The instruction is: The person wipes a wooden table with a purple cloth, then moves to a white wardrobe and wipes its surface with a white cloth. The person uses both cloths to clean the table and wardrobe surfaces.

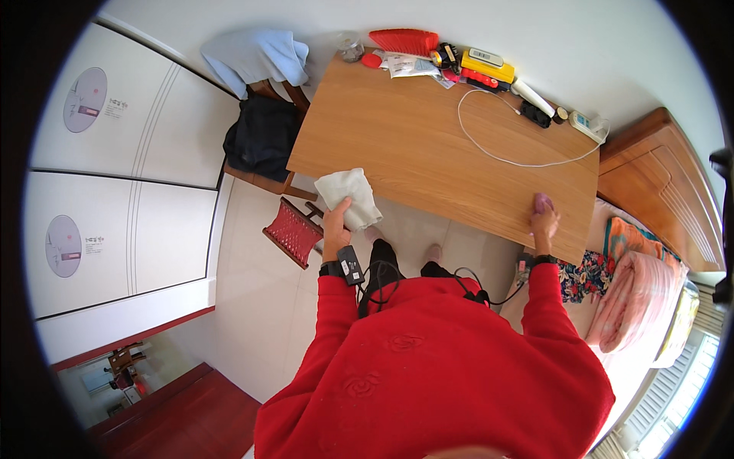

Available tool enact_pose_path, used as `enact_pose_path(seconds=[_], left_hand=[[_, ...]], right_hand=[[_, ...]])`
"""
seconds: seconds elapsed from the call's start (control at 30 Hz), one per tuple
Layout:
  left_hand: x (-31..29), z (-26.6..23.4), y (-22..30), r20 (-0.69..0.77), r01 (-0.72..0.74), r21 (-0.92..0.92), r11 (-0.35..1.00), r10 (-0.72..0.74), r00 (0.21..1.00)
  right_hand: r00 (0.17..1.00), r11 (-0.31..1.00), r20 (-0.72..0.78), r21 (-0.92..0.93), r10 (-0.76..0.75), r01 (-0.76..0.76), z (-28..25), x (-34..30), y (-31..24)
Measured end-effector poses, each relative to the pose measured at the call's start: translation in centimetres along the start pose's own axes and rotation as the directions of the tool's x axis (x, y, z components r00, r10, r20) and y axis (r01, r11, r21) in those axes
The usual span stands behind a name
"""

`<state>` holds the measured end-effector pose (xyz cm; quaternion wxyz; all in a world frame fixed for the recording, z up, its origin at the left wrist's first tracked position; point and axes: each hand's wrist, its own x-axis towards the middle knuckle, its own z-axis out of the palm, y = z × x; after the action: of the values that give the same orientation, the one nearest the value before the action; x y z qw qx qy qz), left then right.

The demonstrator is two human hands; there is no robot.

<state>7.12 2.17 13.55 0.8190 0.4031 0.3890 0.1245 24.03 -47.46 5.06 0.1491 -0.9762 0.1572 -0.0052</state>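
My left hand (335, 226) grips a whitish cloth (349, 196), thumb on top, by the table's front edge at the left. The cloth hangs spread out and partly overlaps the edge. At the right end of the wooden table (397, 138), my right hand (544, 222) is closed round a small purple bunched cloth (543, 203), which rests on the tabletop. The fingers partly hide that cloth.
Along the table's back lie a red basket (404, 42), a yellow box (488, 69), a white cable (489, 145) and a power strip (587, 127). A chair with dark clothing (264, 134) and a folding stool (294, 231) stand left; a bed with a pink quilt (634, 298) is right.
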Motion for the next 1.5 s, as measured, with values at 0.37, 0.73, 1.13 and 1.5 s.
enact_pose_path(seconds=[0.37, 0.73, 1.13, 1.5], left_hand=[[-2.0, -3.7, 1.6, -0.115, -0.103, -0.084, 0.991, 0.093, 0.989], [-2.3, -5.5, 1.0, -0.158, -0.122, -0.165, 0.979, 0.096, 0.983], [-2.6, -2.0, 1.3, 0.011, -0.054, -0.229, 0.972, 0.058, 0.998], [-4.3, -1.1, 1.1, -0.01, -0.081, -0.253, 0.964, 0.081, 0.997]], right_hand=[[0.4, 0.478, 0.266, 0.412, -0.877, 0.776, 6.7, -12.0, -26.2], [0.083, 0.229, 0.283, 0.536, -0.955, 0.813, 5.1, -10.9, -23.5], [0.499, 0.875, 0.758, 0.483, -0.42, 0.004, -1.8, -0.6, -10.2], [0.253, 0.312, 0.643, 0.63, -0.723, -0.711, -4.0, -2.2, -19.0]])
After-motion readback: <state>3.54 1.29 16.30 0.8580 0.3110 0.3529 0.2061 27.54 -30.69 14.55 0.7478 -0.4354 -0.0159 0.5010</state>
